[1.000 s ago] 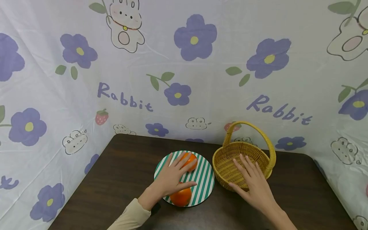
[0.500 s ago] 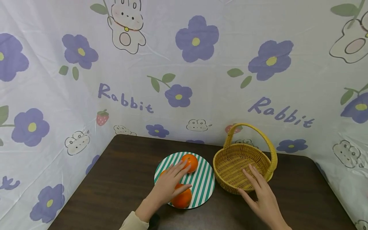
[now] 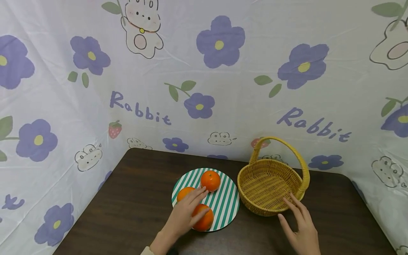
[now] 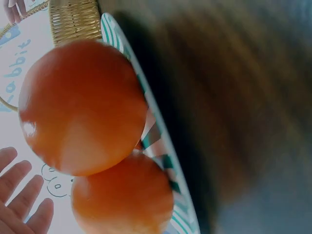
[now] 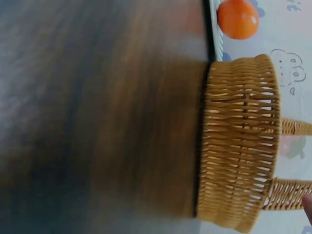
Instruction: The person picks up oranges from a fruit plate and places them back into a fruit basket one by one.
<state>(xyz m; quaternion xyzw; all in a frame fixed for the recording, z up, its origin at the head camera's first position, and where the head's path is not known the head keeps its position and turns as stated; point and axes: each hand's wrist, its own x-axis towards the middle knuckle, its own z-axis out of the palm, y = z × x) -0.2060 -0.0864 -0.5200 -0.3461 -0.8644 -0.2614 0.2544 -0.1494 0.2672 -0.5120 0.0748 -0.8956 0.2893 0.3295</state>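
Note:
Three oranges lie on a round plate with green and white stripes (image 3: 224, 209): a far orange (image 3: 210, 180), a left orange (image 3: 185, 193) and a near orange (image 3: 204, 219). My left hand (image 3: 183, 216) hovers over the plate's left front with fingers spread, partly covering the left and near oranges. In the left wrist view, its fingers (image 4: 24, 200) show beside two large oranges (image 4: 83, 107), apart from them. My right hand (image 3: 301, 228) is held at the front right of a yellow wicker basket (image 3: 251, 202), fingers loosely bent and holding nothing. Inside, the basket shows only its woven bottom.
The dark wooden table (image 3: 143, 191) carries the plate and the basket side by side. The basket's tall arched handle (image 3: 287, 145) rises above its rim. Behind the table hangs a white cloth (image 3: 178, 46) printed with purple flowers and rabbits.
My right hand has drawn back from over the basket, toward the front right. My left hand has drawn back slightly, uncovering the far orange and part of the left one.

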